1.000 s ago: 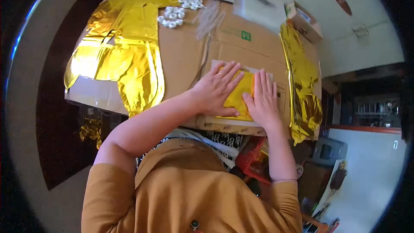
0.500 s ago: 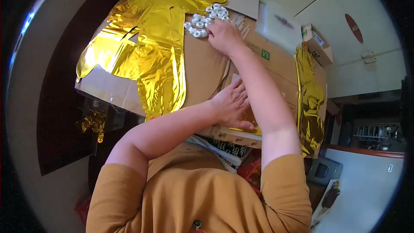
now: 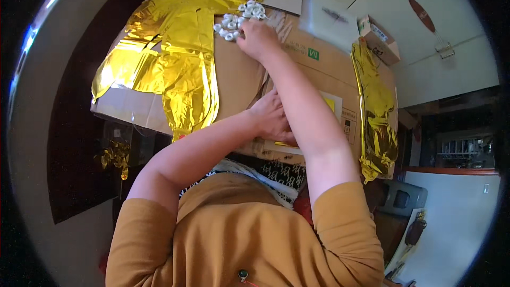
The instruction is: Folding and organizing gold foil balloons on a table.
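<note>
Right forearm [image 3: 304, 98] now over yellow foil [image 3: 330, 104]

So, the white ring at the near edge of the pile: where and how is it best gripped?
Likely pinch the white ring by its outer rim between thumb and finger, coming from the near side: it is small and round, bare cardboard lies in front, and other rings crowd behind it.

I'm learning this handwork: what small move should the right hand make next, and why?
The right hand should probably pinch one of the small white ring-shaped pieces: it is curled at the cluster's edge, while the left hand is at the flat, shiny gold sheet. Whether the right hand grips one now is hidden.
</note>
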A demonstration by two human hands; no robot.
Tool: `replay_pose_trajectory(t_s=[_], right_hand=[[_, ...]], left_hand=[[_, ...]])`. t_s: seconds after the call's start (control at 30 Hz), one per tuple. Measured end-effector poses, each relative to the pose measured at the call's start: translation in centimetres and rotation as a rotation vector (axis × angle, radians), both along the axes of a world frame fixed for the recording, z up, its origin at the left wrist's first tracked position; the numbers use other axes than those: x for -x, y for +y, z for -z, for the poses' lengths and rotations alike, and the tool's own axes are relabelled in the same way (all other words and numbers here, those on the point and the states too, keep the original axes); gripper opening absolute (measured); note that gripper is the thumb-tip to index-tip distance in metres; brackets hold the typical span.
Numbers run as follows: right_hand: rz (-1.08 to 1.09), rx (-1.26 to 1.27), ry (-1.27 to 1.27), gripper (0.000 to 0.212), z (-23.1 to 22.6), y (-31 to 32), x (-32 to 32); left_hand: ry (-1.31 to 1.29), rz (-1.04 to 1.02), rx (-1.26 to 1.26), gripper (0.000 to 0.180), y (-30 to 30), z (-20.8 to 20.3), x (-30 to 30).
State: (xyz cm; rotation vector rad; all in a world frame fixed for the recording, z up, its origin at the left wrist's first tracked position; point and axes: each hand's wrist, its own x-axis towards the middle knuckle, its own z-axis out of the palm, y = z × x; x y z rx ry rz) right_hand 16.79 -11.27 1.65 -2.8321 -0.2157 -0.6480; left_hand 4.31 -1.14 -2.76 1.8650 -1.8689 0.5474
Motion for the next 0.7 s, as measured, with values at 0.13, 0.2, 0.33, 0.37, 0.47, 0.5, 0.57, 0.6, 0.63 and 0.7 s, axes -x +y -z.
replay_pose_trajectory(t_s=[0.13, 0.2, 0.33, 0.37, 0.47, 0.5, 0.57, 0.6, 0.63, 0.7], right_hand=[[0.074, -0.052, 0.013, 0.02, 0.5, -1.1, 0.9], [0.023, -0.259, -0.044, 0.019, -0.9, -2.2, 3.0], [0.006, -0.544, 0.086, 0.017, -5.6, -5.1, 12.9], [0.028, -0.667, 0.183, 0.017, -5.9, -5.7, 15.7], [0.101, -0.775, 0.272, 0.015, -4.5, -9.3, 23.9], [0.12, -0.766, 0.258, 0.015, -3.2, -10.0, 26.0], [0.31, -0.741, 0.455, 0.017, -2.3, -10.9, 28.5], [0.324, -0.705, 0.457, 0.014, -2.3, -11.0, 29.0], [0.329, -0.67, 0.458, 0.012, -2.4, -10.8, 28.8], [0.415, -0.519, 0.518, 0.013, -3.7, -9.7, 28.1]], left_hand=[[0.229, -0.025, -0.369, 0.084, 0.0, -1.6, 0.2], [0.232, -0.034, -0.27, 0.088, -0.3, -1.4, 0.2], [0.286, -0.042, -0.145, 0.095, -0.4, -1.5, 0.3], [0.279, -0.056, -0.09, 0.092, 0.1, -1.3, 0.0], [0.394, 0.032, -0.04, 0.081, -0.1, -2.5, -0.3], [0.405, 0.069, -0.021, 0.075, -0.1, -3.1, -0.3], [0.434, 0.143, 0.012, 0.065, 0.4, -4.4, -0.3], [0.386, 0.193, -0.039, 0.062, 0.8, -5.0, -0.1], [0.331, 0.234, -0.089, 0.059, 1.5, -5.6, 0.0], [0.172, 0.288, -0.078, 0.049, 2.4, -6.7, 0.8]])
